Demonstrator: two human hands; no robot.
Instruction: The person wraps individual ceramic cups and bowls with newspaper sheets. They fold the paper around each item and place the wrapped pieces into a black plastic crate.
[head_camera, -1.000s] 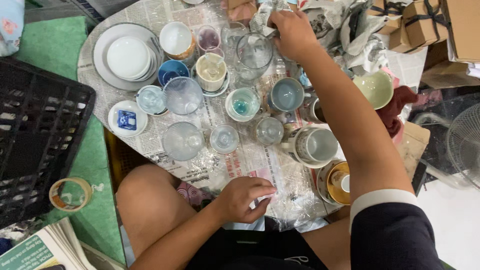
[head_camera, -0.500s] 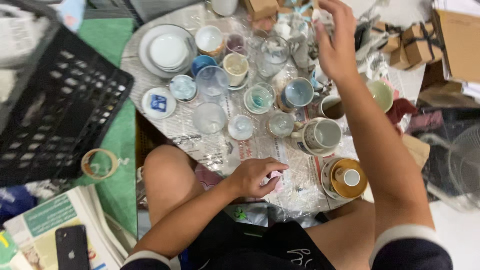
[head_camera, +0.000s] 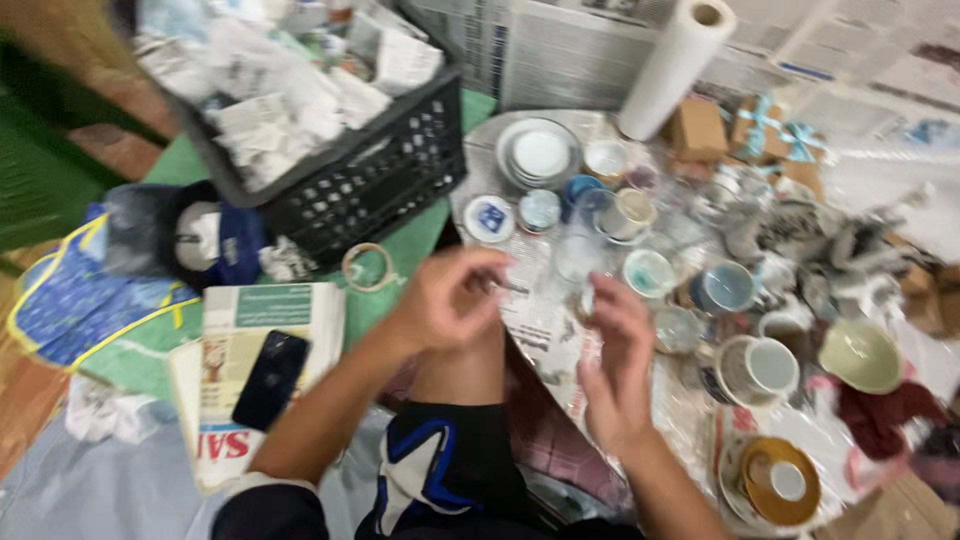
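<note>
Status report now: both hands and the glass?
Left hand and right hand raised, grip blurred. Clear glass between them on the table. Cups crowd it.
</note>
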